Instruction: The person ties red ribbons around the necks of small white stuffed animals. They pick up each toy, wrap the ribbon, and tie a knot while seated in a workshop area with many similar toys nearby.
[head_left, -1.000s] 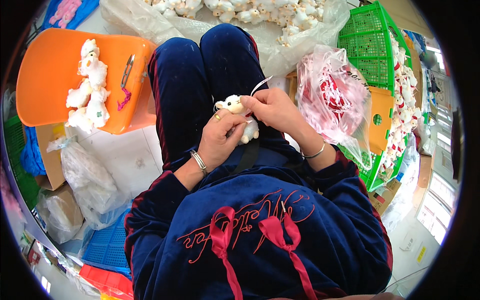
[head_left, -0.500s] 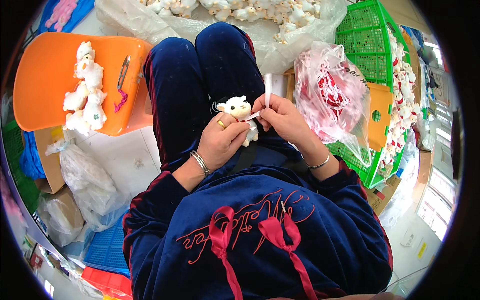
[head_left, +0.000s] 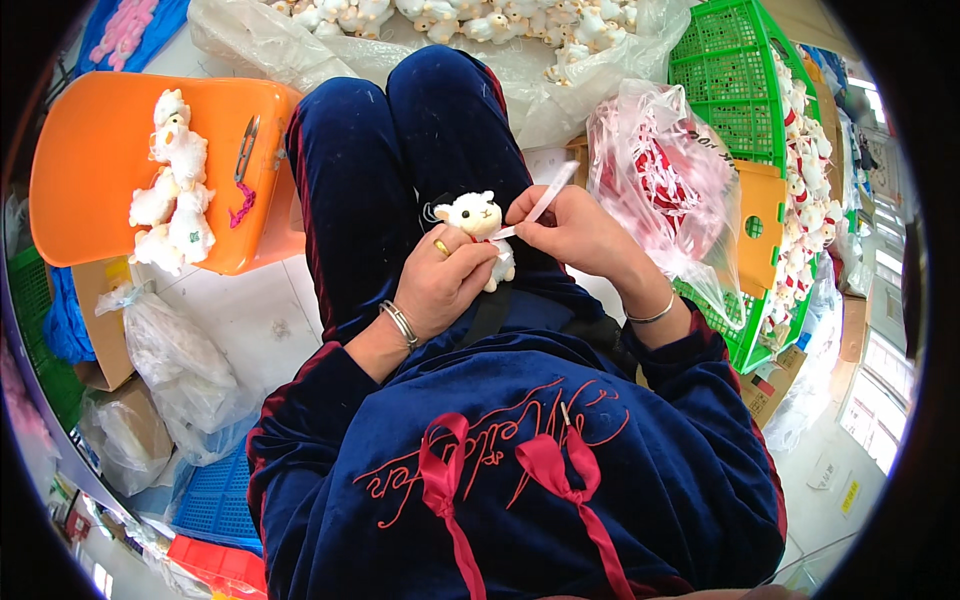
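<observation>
On my lap sits a small white plush sheep [head_left: 474, 213] with a cream face and a bit of red at its neck. My left hand [head_left: 437, 282] is closed round its side, thumb over its front. A narrow pale ribbon [head_left: 556, 190] runs from the toy's neck into my right hand [head_left: 582, 238], pinched between thumb and fingers, its free end sticking up to the right. Part of the toy's body is hidden behind my left fingers.
An orange chair [head_left: 85, 170] at left bears several white plush toys [head_left: 180, 150], and thread snips [head_left: 246, 148] with a pink cord. At right are a clear bag [head_left: 650, 170] of red and pink ribbons and a green crate [head_left: 725, 75]. Ahead lies plastic sheeting [head_left: 250, 45] with more toys.
My right hand has shifted slightly to the right, still pinching the ribbon. The ribbon's free end has tilted from upright toward the right. My left hand and the plush sheep stay in place.
</observation>
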